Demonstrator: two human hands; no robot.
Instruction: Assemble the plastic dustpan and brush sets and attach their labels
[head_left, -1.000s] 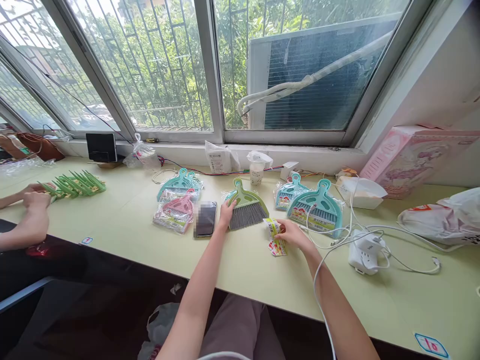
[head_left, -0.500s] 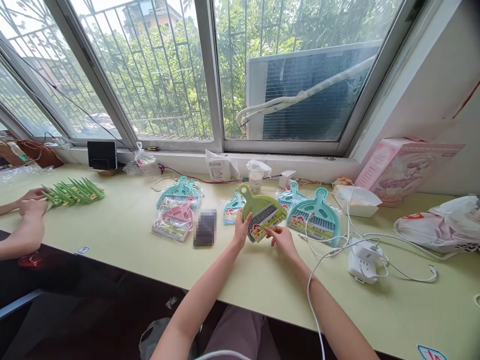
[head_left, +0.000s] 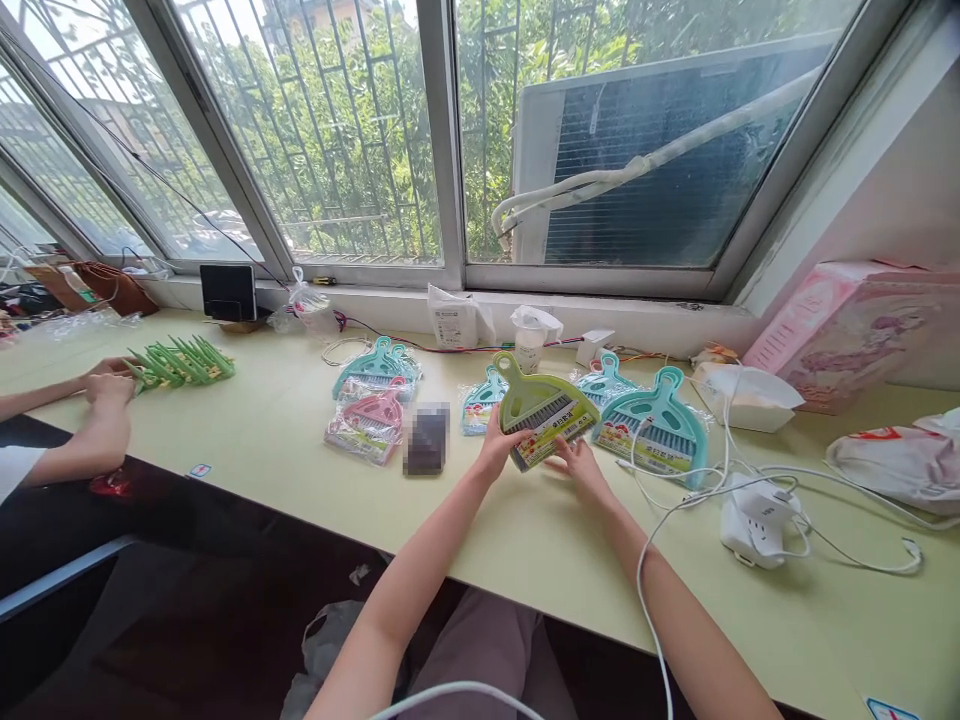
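Both my hands hold a green dustpan and brush set [head_left: 546, 405], tilted above the table, with a printed card label across its lower part. My left hand [head_left: 498, 446] grips its left edge, thumb over the front. At the label's lower edge, the fingers of my right hand [head_left: 581, 468] pinch it. Just right of it lies a teal dustpan and brush set [head_left: 664, 425], and another teal set [head_left: 606, 378] is partly hidden behind. A wrapped teal set [head_left: 484, 400] lies to the left. Farther left are a wrapped pink set [head_left: 367, 425] and stacked teal sets [head_left: 379, 368].
White cables run over the table [head_left: 300, 430] on the right to a power adapter [head_left: 761, 520]. A blurred dark rectangular object [head_left: 426, 440] lies left of my hands. A lidded cup [head_left: 529, 345] stands behind. At far left, another person's hands [head_left: 111, 380] touch green strips [head_left: 184, 362].
The camera view has shifted, so the scene sits farther right. The green set has turned slightly in my hands, and my left thumb now lies more across the label.
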